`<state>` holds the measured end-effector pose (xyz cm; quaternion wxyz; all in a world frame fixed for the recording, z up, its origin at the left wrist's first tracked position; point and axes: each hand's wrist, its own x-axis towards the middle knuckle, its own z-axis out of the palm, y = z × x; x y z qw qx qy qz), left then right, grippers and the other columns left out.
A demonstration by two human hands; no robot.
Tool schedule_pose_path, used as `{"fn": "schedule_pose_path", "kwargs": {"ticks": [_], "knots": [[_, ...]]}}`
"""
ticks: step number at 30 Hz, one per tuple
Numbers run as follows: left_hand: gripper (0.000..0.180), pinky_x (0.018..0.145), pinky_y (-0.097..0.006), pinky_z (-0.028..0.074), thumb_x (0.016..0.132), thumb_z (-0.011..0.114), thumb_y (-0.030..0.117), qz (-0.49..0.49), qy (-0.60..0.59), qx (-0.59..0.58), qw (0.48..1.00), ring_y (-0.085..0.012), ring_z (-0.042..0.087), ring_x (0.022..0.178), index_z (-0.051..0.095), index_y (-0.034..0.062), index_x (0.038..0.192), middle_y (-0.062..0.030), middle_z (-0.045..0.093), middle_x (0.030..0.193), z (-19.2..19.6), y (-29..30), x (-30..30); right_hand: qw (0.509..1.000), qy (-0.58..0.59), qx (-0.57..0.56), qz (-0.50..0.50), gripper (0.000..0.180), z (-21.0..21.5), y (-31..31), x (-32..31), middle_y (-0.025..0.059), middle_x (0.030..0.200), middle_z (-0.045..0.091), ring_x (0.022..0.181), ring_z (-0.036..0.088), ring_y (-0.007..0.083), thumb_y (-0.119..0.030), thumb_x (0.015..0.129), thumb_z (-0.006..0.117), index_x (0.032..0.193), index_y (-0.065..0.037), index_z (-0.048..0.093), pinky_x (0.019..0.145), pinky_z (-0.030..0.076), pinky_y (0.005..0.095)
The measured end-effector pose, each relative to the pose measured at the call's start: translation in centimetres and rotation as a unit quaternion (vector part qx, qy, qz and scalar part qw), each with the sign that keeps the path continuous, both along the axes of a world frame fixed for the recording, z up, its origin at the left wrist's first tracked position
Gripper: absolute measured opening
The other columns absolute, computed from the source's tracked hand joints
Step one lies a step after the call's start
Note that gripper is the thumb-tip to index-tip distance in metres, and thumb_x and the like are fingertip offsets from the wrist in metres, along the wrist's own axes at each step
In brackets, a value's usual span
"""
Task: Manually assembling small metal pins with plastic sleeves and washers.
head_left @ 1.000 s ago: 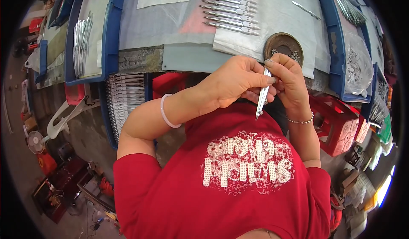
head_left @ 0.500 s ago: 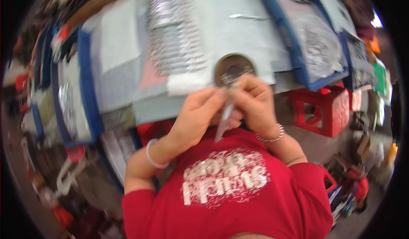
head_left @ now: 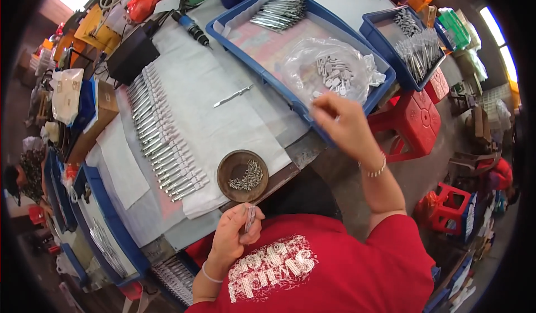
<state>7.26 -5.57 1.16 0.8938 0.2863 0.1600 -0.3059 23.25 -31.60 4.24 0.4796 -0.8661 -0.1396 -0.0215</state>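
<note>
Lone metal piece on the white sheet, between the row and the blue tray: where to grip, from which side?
The lone metal piece lies flat, slim and diagonal, apart from the row of finished pieces and the blue tray. Probably best pinched across its narrow width near mid-length, coming straight down from above; the white sheet around it is bare.

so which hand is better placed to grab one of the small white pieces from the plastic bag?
Right. The right hand already reaches over the tray edge beside the clear bag of white pieces. The left hand sits near the body, closed on a small metal part.
</note>
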Motion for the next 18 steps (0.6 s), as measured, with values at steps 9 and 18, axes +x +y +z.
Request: {"fn": "schedule_pose_path", "kwargs": {"ticks": [9, 18], "knots": [[0.031, 0.040, -0.019, 0.022, 0.095, 0.047, 0.030, 0.012, 0.010, 0.005, 1.000, -0.0043, 0.028, 0.043, 0.052, -0.0010, 0.096, -0.0021, 0.044, 0.060, 0.6, -0.6, 0.1, 0.891, -0.134, -0.429, 0.066, 0.016, -5.7, -3.2, 5.9, 0.0111, 0.086, 0.058, 0.091, 0.055, 0.0284, -0.012, 0.072, 0.062, 0.084, -0.005, 0.055, 0.078, 0.041, 0.0393], [0.029, 0.039, -0.020, 0.028, 0.093, 0.049, 0.032, 0.010, 0.024, -0.064, 0.998, -0.0061, 0.034, 0.043, 0.050, 0.0036, 0.094, -0.0007, 0.045, 0.063, -0.1, 0.4, -0.3, 0.970, -0.044, -0.054, 0.233, 0.023, 1.4, 1.9, -1.4, 0.0103, 0.086, 0.060, 0.080, 0.058, 0.0258, 0.000, 0.073, 0.065, 0.096, -0.001, 0.063, 0.071, 0.045, 0.0311]]}}
